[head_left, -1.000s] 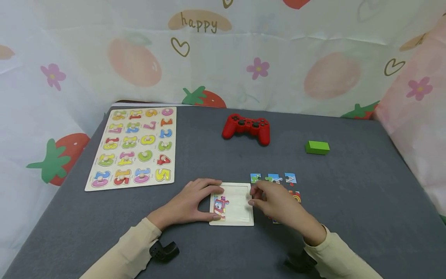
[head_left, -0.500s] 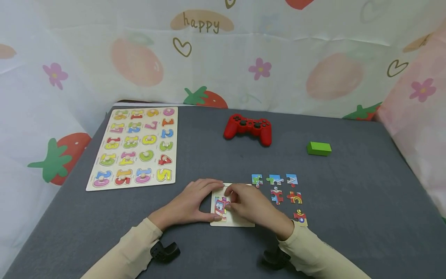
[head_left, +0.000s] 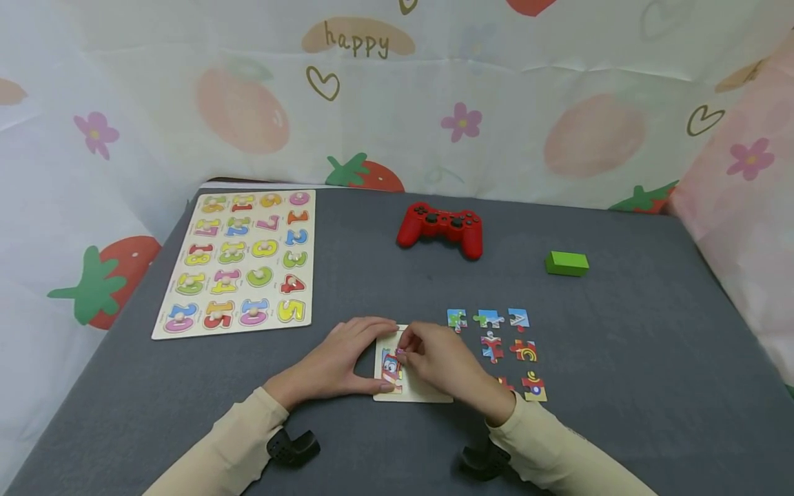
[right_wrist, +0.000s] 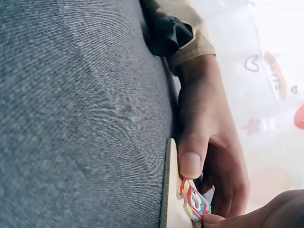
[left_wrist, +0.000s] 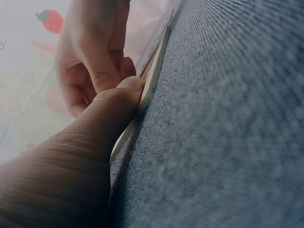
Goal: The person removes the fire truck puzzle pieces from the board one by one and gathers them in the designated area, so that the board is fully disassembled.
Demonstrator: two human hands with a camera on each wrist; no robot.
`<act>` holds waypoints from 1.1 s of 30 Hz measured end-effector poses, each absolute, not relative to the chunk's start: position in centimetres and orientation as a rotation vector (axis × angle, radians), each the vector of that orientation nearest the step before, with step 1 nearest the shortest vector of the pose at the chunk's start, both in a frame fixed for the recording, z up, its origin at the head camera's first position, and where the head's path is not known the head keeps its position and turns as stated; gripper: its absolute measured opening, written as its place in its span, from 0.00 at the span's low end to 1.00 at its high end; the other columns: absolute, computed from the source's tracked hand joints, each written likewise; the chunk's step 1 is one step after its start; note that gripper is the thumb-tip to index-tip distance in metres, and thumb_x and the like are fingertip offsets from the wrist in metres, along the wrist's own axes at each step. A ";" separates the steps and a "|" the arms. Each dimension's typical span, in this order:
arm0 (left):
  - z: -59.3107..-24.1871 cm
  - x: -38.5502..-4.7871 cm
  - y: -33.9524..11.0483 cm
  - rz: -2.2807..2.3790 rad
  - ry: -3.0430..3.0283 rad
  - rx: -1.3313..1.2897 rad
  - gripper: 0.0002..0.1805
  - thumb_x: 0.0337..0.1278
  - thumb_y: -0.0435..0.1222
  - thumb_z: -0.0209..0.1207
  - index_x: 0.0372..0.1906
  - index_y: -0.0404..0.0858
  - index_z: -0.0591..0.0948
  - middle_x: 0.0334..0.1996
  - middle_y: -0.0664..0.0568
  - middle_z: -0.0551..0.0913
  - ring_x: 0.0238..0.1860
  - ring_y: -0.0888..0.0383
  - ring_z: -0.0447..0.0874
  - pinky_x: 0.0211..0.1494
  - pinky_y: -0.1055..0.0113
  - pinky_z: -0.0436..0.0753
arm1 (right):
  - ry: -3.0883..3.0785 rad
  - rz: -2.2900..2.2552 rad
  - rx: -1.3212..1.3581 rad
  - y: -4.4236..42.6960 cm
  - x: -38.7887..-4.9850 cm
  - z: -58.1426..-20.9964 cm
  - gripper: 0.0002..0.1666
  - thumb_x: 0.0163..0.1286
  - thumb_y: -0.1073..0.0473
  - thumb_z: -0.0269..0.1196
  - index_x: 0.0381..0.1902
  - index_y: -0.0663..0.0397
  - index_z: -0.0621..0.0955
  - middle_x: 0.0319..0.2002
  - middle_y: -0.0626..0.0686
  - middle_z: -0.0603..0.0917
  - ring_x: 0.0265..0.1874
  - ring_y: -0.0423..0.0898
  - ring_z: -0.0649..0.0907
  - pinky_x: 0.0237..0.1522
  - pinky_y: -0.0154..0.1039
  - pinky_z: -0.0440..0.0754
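In the head view my left hand (head_left: 338, 358) grips the left side of a small wooden puzzle tray (head_left: 428, 394), its thumb on the near left corner and its fingers at the far left. My right hand (head_left: 443, 362) reaches over the tray and pinches a jigsaw piece (head_left: 391, 365) printed with a cartoon face. The right wrist view shows that face piece (right_wrist: 195, 202) tilted above the tray floor at a fingertip, with a red and yellow piece (right_wrist: 182, 187) beside it near the left thumb. The right hand hides much of the tray.
Several loose jigsaw pieces (head_left: 492, 348) lie right of the tray, one partly under the right wrist. A number peg board (head_left: 248, 265) lies at the left. Behind are a red game controller (head_left: 440, 227) and a green block (head_left: 567, 263).
My right hand has moved left from the tray's right edge to the face piece, with only a small shift in the last half second. My left hand keeps its place.
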State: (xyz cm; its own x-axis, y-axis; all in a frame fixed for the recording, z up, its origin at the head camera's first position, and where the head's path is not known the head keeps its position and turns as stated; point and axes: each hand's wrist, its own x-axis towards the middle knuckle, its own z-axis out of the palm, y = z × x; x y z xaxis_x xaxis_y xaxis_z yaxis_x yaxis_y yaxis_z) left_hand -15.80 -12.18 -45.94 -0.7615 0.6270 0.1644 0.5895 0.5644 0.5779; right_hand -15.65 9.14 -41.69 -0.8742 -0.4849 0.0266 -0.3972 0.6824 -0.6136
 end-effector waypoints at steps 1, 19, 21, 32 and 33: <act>-46.0 -15.8 -12.2 0.972 2.726 1.062 0.44 0.46 0.61 0.65 0.69 0.49 0.66 0.67 0.60 0.66 0.67 0.63 0.62 0.63 0.52 0.66 | 2.746 -0.970 -0.705 9.1 -15.7 -41.7 0.05 0.60 0.62 0.68 0.30 0.51 0.80 0.26 0.44 0.80 0.24 0.38 0.76 0.27 0.31 0.72; -46.1 -15.8 -12.1 0.979 2.734 1.052 0.45 0.46 0.62 0.65 0.68 0.49 0.67 0.67 0.61 0.67 0.67 0.63 0.61 0.63 0.51 0.65 | 2.520 -1.111 -0.567 9.4 -16.7 -41.8 0.05 0.65 0.63 0.63 0.29 0.54 0.83 0.22 0.46 0.81 0.11 0.38 0.72 0.15 0.33 0.68; -46.0 -15.8 -12.1 0.982 2.729 1.047 0.44 0.46 0.61 0.66 0.68 0.49 0.67 0.67 0.61 0.67 0.67 0.63 0.61 0.64 0.50 0.64 | 2.550 -1.091 -0.579 9.4 -16.7 -41.8 0.05 0.64 0.63 0.64 0.28 0.54 0.84 0.21 0.45 0.80 0.12 0.37 0.72 0.15 0.32 0.66; -46.1 -15.8 -12.0 0.971 2.752 1.061 0.44 0.45 0.62 0.65 0.68 0.50 0.67 0.66 0.62 0.67 0.67 0.64 0.61 0.64 0.53 0.64 | 2.583 -1.075 -0.611 9.2 -17.0 -41.7 0.06 0.63 0.64 0.65 0.26 0.52 0.84 0.21 0.44 0.80 0.20 0.38 0.72 0.21 0.31 0.66; -46.1 -15.8 -12.1 0.967 2.755 1.063 0.45 0.45 0.62 0.65 0.68 0.50 0.67 0.66 0.62 0.67 0.67 0.64 0.61 0.64 0.53 0.64 | 2.574 -1.081 -0.605 9.2 -17.1 -41.7 0.06 0.63 0.64 0.64 0.26 0.52 0.84 0.21 0.44 0.80 0.19 0.38 0.72 0.21 0.31 0.66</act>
